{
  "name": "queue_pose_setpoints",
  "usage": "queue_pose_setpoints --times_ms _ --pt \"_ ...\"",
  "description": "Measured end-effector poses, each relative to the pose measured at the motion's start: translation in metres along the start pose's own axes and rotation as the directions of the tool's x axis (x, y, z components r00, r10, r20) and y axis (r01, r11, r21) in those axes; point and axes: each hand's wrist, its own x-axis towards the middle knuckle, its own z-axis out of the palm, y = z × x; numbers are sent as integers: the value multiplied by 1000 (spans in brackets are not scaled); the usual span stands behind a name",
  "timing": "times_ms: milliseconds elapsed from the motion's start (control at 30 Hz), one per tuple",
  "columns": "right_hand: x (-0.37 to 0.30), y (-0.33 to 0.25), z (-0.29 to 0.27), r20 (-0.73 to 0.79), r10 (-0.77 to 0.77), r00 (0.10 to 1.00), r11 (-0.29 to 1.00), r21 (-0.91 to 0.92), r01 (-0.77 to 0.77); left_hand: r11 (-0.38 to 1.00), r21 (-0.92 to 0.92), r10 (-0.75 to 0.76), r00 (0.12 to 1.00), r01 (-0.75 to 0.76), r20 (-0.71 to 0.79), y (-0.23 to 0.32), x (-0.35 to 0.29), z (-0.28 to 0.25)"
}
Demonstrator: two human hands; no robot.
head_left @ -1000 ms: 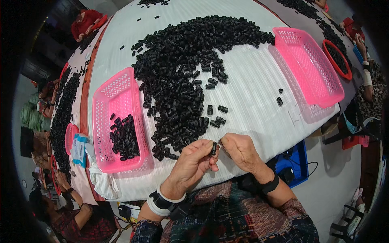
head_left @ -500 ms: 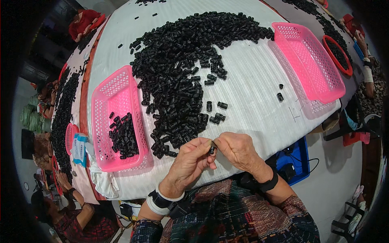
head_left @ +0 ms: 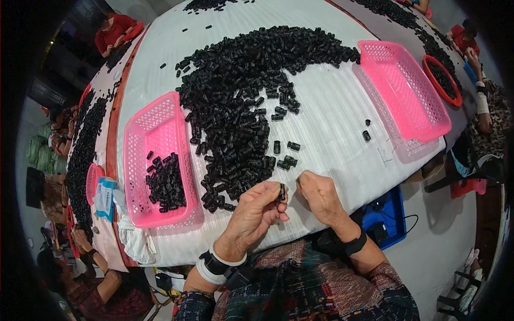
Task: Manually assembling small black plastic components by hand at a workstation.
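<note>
My left hand pinches a small black cylindrical plastic piece upright between thumb and forefinger, above the near edge of the cloth. Just right of it, apart from the piece, is my right hand. Its fingers are curled closed, and whatever they may hold is hidden. Beyond both hands spreads a large heap of similar black pieces. Several loose black pieces lie at the heap's near right side. To the left, a pink plastic basket contains a small pile of these pieces.
Another pink basket, with no pieces visible inside, stands at the right of the white cloth. Two loose black pieces lie near it. A blue bin sits below the table's right edge. Other people work at tables on both sides.
My right hand has come away from the black piece and moved slightly right. My left hand keeps hold of the piece, now more fully in view. The whole view has shifted slightly.
</note>
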Motion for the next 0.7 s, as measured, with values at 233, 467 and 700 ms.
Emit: queue_pose_setpoints --times_ms 233,467,700 --pt "0 -23 12 -168 -12 986 993 116 32 994 -70 85 996 -85 1 -4 -4 -3" --pt "-3 -27 18 -158 -42 987 993 104 58 987 -106 127 991 -121 52 -4 -8 -2" --pt "1 -40 3 -20 -330 944 939 -113 326 994 44 103 994 -105 39 14 -24 -2"
